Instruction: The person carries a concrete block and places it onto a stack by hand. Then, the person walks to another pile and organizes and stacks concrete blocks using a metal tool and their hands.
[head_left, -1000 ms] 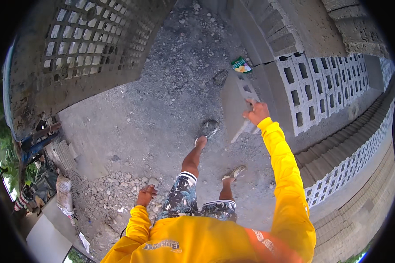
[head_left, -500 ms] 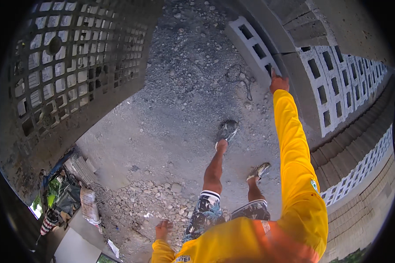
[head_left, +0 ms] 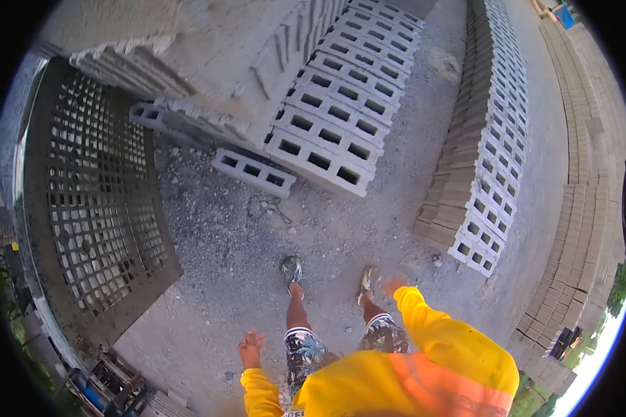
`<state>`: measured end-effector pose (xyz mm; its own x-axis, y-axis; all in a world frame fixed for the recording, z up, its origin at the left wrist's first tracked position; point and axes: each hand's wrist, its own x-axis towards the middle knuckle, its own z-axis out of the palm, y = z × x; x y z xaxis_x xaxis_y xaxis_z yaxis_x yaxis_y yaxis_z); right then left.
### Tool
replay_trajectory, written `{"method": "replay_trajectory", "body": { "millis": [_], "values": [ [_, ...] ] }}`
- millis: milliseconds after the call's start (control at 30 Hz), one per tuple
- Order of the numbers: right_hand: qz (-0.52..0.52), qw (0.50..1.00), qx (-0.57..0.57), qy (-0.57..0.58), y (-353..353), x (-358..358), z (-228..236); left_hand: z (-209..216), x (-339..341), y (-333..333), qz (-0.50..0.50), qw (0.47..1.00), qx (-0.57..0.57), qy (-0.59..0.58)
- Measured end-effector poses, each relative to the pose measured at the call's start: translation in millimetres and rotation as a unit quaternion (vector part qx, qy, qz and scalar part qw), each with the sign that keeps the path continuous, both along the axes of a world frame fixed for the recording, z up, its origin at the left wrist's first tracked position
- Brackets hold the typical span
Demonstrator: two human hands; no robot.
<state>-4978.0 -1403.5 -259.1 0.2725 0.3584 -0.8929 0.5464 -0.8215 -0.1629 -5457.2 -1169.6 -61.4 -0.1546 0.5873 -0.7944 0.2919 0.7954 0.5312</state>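
Note:
My left hand (head_left: 251, 349) hangs beside my left thigh, its fingers apart and nothing in it. In front of my right knee is my right hand (head_left: 394, 285), clear of any block; blur hides how its fingers lie. Ahead, a single grey hollow concrete block (head_left: 254, 172) lies on the gravel with its holes facing up. Just past it begins a long row of hollow blocks (head_left: 330, 142) set tightly side by side. Neither hand touches these blocks.
A large grid-like panel (head_left: 108, 201) stands along the left. To the right runs a second row of hollow blocks (head_left: 483, 201), with long brown stacks (head_left: 563, 257) beyond it. A thin dark cord (head_left: 277, 208) lies near the single block. Machinery (head_left: 108, 382) sits at lower left.
My right hand has left the end of the single block and drawn back toward my body. The view has swung right, bringing the block rows into fuller sight.

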Motion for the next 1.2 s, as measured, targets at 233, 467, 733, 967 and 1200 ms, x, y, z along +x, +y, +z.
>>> {"method": "replay_trajectory", "body": {
  "millis": [233, 467, 733, 967, 1200],
  "values": [
    [0.271, 0.961, -0.042, 0.035, -192, 48, 117, 1, 89, -40, -0.154, 0.988, 0.001, 0.023],
    [0.092, 0.995, -0.023, -0.003, -268, 99, 165, -34, 148, -43, -0.534, 0.834, 0.132, 0.043],
    [-0.387, 0.912, 0.042, -0.127, -173, 210, 163, 18, 309, 29, -0.391, 0.92, 0.014, 0.034],
    [-0.576, 0.784, 0.188, -0.133, -56, 359, 195, 50, 435, 113, -0.309, 0.945, -0.092, 0.055],
    [-0.666, 0.734, 0.123, 0.04, -18, 448, 210, 73, 605, 239, -0.256, 0.963, -0.044, -0.066]
  ]
}}
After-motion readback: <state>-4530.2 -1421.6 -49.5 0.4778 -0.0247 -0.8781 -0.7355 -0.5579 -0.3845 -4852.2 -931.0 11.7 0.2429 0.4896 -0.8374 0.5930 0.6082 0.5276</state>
